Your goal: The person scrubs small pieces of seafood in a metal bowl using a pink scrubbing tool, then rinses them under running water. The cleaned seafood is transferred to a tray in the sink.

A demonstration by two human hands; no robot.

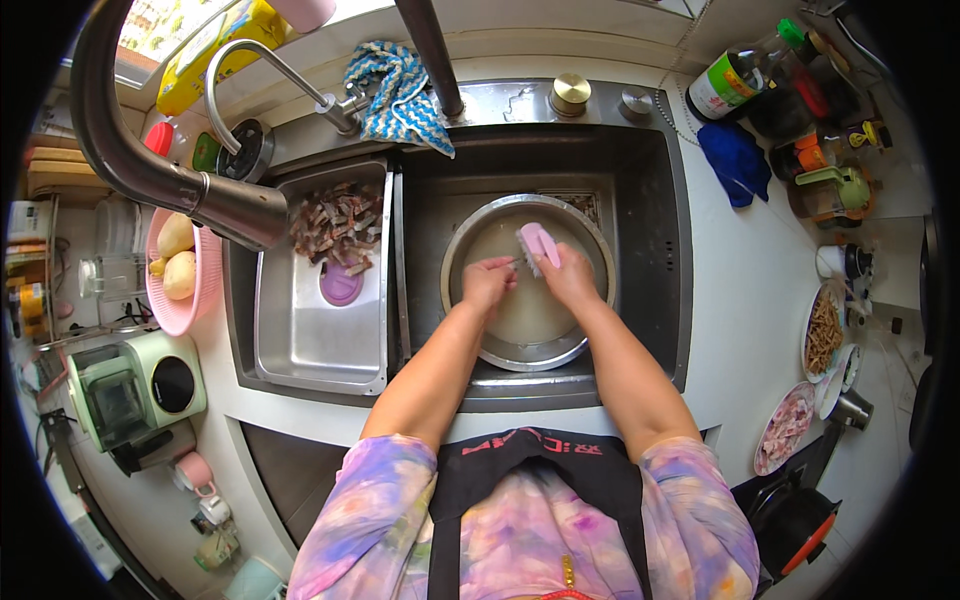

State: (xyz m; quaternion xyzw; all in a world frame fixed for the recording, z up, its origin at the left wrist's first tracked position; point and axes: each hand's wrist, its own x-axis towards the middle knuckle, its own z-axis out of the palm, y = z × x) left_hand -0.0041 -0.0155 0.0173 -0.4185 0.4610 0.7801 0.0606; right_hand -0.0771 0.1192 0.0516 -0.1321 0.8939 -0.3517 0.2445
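A round metal basin (525,361) of cloudy water stands in the right sink bowl. Over the water, my right hand (570,277) grips a pink scrubbing brush (540,241), its bristles facing left. My left hand (489,283) is left of the brush, its fingertips pinched together on something small and dark that I cannot make out. Beside the basin, a rectangular steel tray (322,330) fills the left bowl. It holds a pile of brownish-grey pieces (339,221), possibly shellfish, and a purple round lid or disc (342,285).
A large dark faucet (247,214) arches over the left tray. Behind the sink hangs a blue-and-white cloth (397,97). A pink basket (206,277) with potatoes stands left. Bottles (724,86), a blue cloth (735,161) and plates of food (785,427) line the right counter.
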